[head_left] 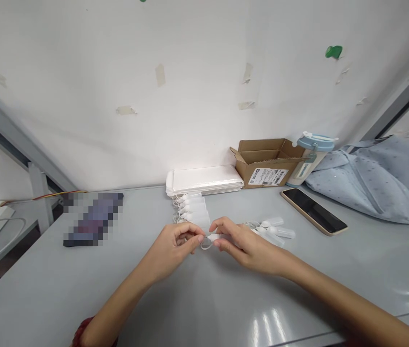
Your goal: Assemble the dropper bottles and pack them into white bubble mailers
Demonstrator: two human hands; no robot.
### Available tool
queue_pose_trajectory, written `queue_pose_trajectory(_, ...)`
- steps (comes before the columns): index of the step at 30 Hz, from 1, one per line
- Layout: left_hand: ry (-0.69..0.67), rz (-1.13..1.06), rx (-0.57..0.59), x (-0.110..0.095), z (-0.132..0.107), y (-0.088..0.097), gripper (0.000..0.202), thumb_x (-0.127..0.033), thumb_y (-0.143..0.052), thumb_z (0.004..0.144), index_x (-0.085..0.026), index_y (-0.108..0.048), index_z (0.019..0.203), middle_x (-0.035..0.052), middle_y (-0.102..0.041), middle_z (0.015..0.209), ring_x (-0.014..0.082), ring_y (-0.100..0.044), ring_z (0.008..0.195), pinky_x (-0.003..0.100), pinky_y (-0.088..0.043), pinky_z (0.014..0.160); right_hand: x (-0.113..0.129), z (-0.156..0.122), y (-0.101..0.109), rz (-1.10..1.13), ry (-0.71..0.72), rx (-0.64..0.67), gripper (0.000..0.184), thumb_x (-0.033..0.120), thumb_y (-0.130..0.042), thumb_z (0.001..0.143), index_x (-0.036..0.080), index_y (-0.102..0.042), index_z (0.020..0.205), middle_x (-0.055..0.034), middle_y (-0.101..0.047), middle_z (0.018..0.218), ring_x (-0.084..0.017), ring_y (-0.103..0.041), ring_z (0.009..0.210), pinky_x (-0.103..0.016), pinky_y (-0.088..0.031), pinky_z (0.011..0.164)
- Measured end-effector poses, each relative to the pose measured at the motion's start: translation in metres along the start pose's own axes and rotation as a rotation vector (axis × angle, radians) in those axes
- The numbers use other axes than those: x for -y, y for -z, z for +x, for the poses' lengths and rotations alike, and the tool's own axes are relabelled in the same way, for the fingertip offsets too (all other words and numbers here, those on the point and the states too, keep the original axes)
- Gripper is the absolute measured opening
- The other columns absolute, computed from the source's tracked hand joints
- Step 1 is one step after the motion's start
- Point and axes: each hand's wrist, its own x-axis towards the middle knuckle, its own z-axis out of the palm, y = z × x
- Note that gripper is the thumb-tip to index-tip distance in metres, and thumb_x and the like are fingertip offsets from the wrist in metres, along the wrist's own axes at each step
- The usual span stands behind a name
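Both my hands meet over the middle of the grey table (pixel 190 308). My left hand (pixel 175 246) pinches a thin white loop of cord, and my right hand (pixel 240 243) pinches the small white capped piece (pixel 212 237) that the cord hangs from. Just behind my fingers lies a row of several small white pouches with cords (pixel 192 208), stacked in a line. A few clear small bottles with white caps (pixel 275 229) lie to the right of my right hand.
A stack of white flat packets (pixel 204 180) lies against the wall. To its right stand an open cardboard box (pixel 267 161) and a blue-lidded cup (pixel 311 159). A phone (pixel 313 211) and a pale blue bag (pixel 367 178) lie on the right. A blurred dark object (pixel 92 219) lies on the left.
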Motion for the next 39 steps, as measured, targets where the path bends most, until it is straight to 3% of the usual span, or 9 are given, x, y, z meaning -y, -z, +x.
queue_pose_trajectory(5,0.009,-0.039,-0.100,-0.001,0.001,0.006,0.022,-0.039,-0.055,0.079,-0.018,-0.064,0.077,0.0000,-0.057,0.066,0.0128,-0.050,0.060,0.024,-0.040,0.057,-0.009,0.002,0.000,-0.027,0.009,-0.091,0.030,0.039,-0.044,0.091,0.022,-0.041,0.116,-0.0017,-0.057,0.084,-0.013,-0.049,0.066,-0.026,-0.040,0.062)
queue_pose_trajectory(9,0.061,-0.114,-0.275,0.003,0.006,0.015,0.023,-0.039,-0.059,0.076,-0.016,-0.064,0.077,-0.0015,-0.052,0.059,0.0118,-0.046,0.056,0.023,-0.037,0.054,-0.022,0.009,0.000,-0.030,0.053,-0.251,0.024,0.032,-0.040,0.093,0.020,-0.044,0.113,-0.0036,-0.057,0.087,-0.014,-0.052,0.072,-0.027,-0.043,0.065)
queue_pose_trajectory(12,0.080,-0.187,-0.341,0.011,0.011,0.019,0.026,-0.040,-0.061,0.075,-0.015,-0.064,0.077,-0.0021,-0.051,0.056,0.0104,-0.042,0.053,0.023,-0.034,0.052,-0.029,0.013,0.000,-0.003,0.085,-0.313,0.021,0.029,-0.038,0.094,0.021,-0.045,0.111,-0.0064,-0.058,0.098,-0.015,-0.055,0.083,-0.028,-0.045,0.067)
queue_pose_trajectory(17,0.117,-0.276,-0.402,0.023,0.017,0.019,0.027,-0.043,-0.062,0.073,-0.015,-0.064,0.074,-0.0021,-0.052,0.058,0.0096,-0.042,0.051,0.023,-0.032,0.052,-0.034,0.015,-0.001,-0.051,0.084,-0.323,0.023,0.028,-0.037,0.093,0.023,-0.046,0.114,-0.0083,-0.058,0.105,-0.017,-0.056,0.089,-0.030,-0.048,0.067)
queue_pose_trajectory(22,0.139,-0.317,-0.382,0.025,0.020,0.020,0.028,-0.043,-0.063,0.072,-0.015,-0.062,0.069,-0.0037,-0.049,0.053,0.0084,-0.039,0.048,0.022,-0.030,0.051,-0.035,0.015,-0.002,-0.108,0.142,-0.324,0.031,0.026,-0.036,0.094,0.025,-0.042,0.124,-0.0105,-0.054,0.116,-0.020,-0.053,0.102,-0.038,-0.049,0.081)
queue_pose_trajectory(30,0.158,-0.379,-0.423,0.032,0.025,0.016,0.028,-0.042,-0.065,0.070,-0.014,-0.061,0.068,-0.0048,-0.045,0.051,0.0079,-0.036,0.048,0.022,-0.028,0.049,-0.037,0.016,-0.004,-0.179,0.178,-0.243,0.041,0.023,-0.035,0.094,0.027,-0.035,0.135,-0.0085,-0.042,0.136,-0.019,-0.040,0.126,-0.042,-0.037,0.104)
queue_pose_trajectory(35,0.160,-0.400,-0.456,0.033,0.026,0.016,0.030,-0.043,-0.067,0.068,-0.013,-0.063,0.068,-0.0041,-0.047,0.053,0.0072,-0.035,0.048,0.021,-0.028,0.048,-0.040,0.016,-0.002,-0.204,0.188,-0.240,0.040,0.023,-0.035,0.094,0.025,-0.037,0.134,-0.0091,-0.041,0.137,-0.020,-0.039,0.127,-0.043,-0.036,0.105)
queue_pose_trajectory(39,0.153,-0.441,-0.477,0.034,0.025,0.017,0.032,-0.041,-0.068,0.067,-0.013,-0.069,0.083,-0.0003,-0.055,0.069,0.0068,-0.039,0.051,0.022,-0.029,0.047,-0.041,0.014,0.011,-0.248,0.157,-0.289,0.033,0.024,-0.039,0.092,0.022,-0.045,0.125,-0.0101,-0.049,0.128,-0.021,-0.046,0.119,-0.041,-0.041,0.099)
